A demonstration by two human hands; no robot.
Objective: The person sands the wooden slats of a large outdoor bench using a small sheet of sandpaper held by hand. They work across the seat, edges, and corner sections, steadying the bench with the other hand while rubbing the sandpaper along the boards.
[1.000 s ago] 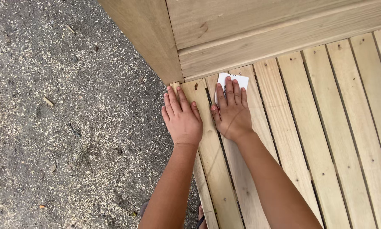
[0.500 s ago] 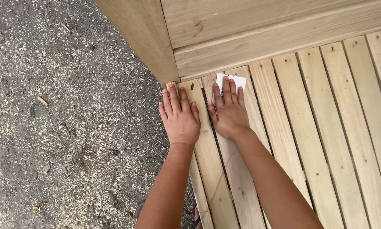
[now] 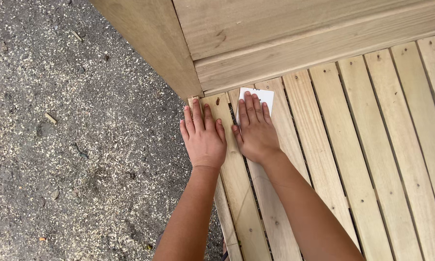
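Both forearms enter from bottom edge, elbows cut off. Left hand (image 3: 204, 137) lies flat, fingers spread, palm down on the outermost slat (image 3: 237, 193) – grasping nothing. Right hand (image 3: 256, 129) likewise flat and released, pressing a white paper sheet (image 3: 264, 97) onto slats; only the sheet's far corner shows, rest hidden under fingers. Beyond: timber frame wall (image 3: 295, 53), top cut off. Left – gravel w/ sawdust (image 3: 72, 145).
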